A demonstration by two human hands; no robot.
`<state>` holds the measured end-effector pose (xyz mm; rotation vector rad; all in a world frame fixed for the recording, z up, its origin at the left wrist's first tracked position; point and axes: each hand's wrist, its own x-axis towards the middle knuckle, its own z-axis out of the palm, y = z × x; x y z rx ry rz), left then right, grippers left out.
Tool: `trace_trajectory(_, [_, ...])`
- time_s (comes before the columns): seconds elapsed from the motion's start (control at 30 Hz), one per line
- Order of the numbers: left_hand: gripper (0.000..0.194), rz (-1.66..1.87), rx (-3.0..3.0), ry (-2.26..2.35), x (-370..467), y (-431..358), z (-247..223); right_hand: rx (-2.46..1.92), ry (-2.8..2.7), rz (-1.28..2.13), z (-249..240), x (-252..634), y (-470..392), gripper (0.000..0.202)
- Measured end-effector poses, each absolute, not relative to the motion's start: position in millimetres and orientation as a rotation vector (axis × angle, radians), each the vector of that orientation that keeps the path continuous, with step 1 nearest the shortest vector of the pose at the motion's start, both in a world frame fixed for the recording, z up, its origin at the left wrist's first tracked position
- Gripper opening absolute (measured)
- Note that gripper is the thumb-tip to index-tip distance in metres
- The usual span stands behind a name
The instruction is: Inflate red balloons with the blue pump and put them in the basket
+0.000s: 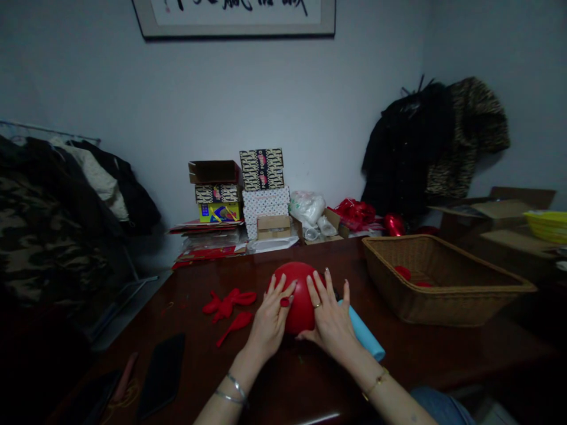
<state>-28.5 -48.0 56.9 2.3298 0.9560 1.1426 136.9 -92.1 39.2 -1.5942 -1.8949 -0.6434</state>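
1. The round, inflated red balloon (299, 283) lies between the two hands, touching the fingers of both, above the dark, glossy wooden table (310, 386).
2. The left hand (269, 316) has its fingers spread over the balloon's left side; a small red nub (284, 302) shows at them, whether pinched I cannot tell.
3. The right hand (331, 319) spreads its fingers over the other side, thumb low.
4. Limp red balloons (228, 304) lie left of the left fingers.
5. Beside the right fingers lies a light-blue cylinder (367, 334); farther right stands a brown wicker basket (447, 306).
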Motion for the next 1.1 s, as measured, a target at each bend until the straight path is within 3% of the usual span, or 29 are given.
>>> trace_trajectory(0.73, [0.040,1.242,2.344,0.815,53.4,-34.7,61.9,-1.704,-1.708,-0.687,47.1,206.4,-91.4,0.109])
trace_trajectory(1.1, [0.041,1.251,2.421,0.785,83.0,-24.9,71.8,-1.797,-1.627,-0.692,56.6,232.4,-82.7,0.112])
